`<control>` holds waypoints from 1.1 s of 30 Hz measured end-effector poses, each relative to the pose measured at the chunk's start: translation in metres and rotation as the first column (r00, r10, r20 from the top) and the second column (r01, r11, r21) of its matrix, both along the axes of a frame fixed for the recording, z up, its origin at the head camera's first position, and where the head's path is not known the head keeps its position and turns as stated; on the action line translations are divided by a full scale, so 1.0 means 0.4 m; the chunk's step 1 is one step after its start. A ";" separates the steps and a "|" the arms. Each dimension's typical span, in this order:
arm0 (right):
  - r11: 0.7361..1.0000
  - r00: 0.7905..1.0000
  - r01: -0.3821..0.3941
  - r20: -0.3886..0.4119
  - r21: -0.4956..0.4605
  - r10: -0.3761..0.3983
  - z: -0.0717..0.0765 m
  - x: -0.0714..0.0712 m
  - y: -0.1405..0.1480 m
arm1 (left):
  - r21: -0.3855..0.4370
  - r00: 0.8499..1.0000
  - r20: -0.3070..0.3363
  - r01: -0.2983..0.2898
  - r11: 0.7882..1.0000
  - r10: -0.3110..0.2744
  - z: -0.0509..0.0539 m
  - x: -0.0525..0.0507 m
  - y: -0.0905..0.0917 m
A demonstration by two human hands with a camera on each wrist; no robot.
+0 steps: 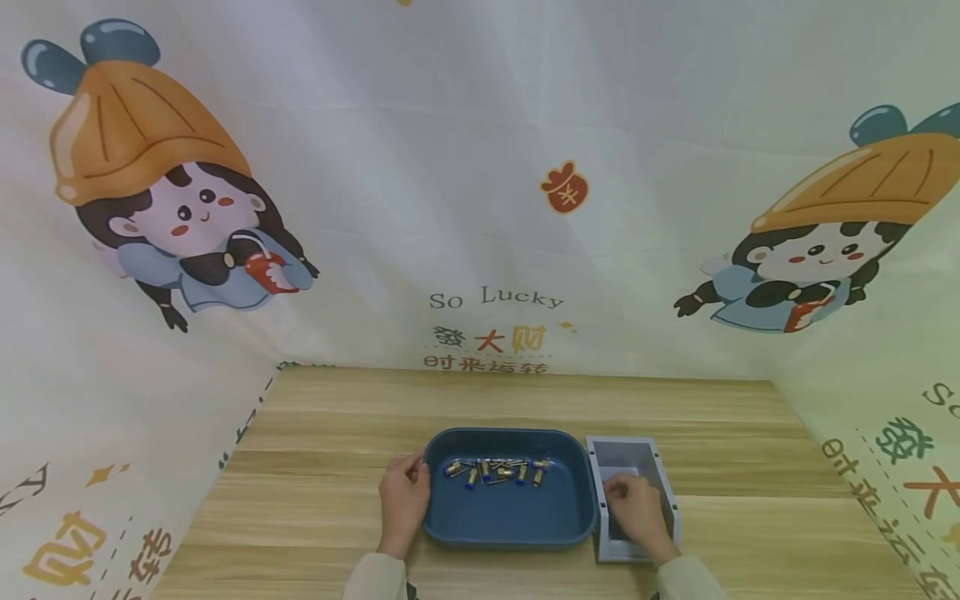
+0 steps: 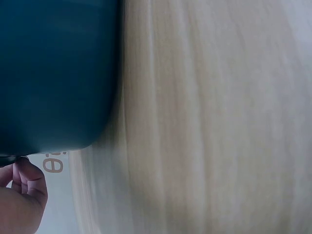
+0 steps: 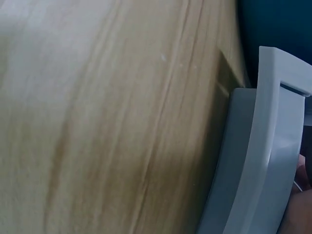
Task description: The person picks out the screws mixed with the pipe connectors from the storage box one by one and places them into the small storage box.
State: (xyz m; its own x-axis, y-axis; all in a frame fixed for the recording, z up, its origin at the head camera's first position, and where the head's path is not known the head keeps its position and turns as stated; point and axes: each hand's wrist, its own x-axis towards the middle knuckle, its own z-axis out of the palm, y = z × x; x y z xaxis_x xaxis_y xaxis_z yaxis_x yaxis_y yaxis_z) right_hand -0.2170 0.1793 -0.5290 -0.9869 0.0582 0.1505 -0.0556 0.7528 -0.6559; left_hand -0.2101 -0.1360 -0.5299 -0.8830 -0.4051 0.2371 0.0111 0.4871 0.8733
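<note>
A dark blue tray (image 1: 510, 521) sits on the table and holds several small brass-coloured pieces (image 1: 501, 472) with blue ends and thin metal stems. At the tray's left side, my left hand (image 1: 403, 498) pinches the rim between thumb and fingers. To the right stands a grey open-fronted bin (image 1: 617, 550), close against the tray. My right hand (image 1: 639, 510) reaches down into this bin with bent fingers. In the right wrist view the bin wall (image 3: 265, 161) covers most of that hand, and a thin pale line shows by the fingers; whether they hold anything is unclear.
The wooden table (image 1: 322, 467) extends around both containers. A white cloth (image 1: 480, 208) printed with cartoon figures and lettering hangs behind and along both sides.
</note>
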 end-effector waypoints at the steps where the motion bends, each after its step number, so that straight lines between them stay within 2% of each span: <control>1: 1.000 1.000 -0.003 0.004 0.004 0.003 -0.002 0.000 0.001 | -0.001 1.000 -0.004 0.002 1.000 -0.002 0.000 0.000 0.000; 9: 0.999 1.000 -0.020 0.012 0.026 0.020 -0.007 -0.002 0.004 | -0.002 1.000 -0.006 0.001 1.000 -0.001 0.000 0.001 0.002; 23: 1.000 0.999 -0.009 0.044 0.011 0.008 0.011 -0.003 0.010 | 0.016 1.000 0.005 0.002 1.000 -0.002 0.004 0.005 0.002; 29: 0.999 1.000 -0.017 0.007 -0.046 0.017 0.031 -0.015 0.017 | 0.020 1.000 0.009 0.006 1.000 -0.006 0.005 0.005 0.001; 33: 0.997 1.000 -0.027 -0.010 -0.079 0.026 0.057 -0.018 0.015 | 0.019 1.000 0.007 0.012 1.000 -0.012 0.004 0.006 0.002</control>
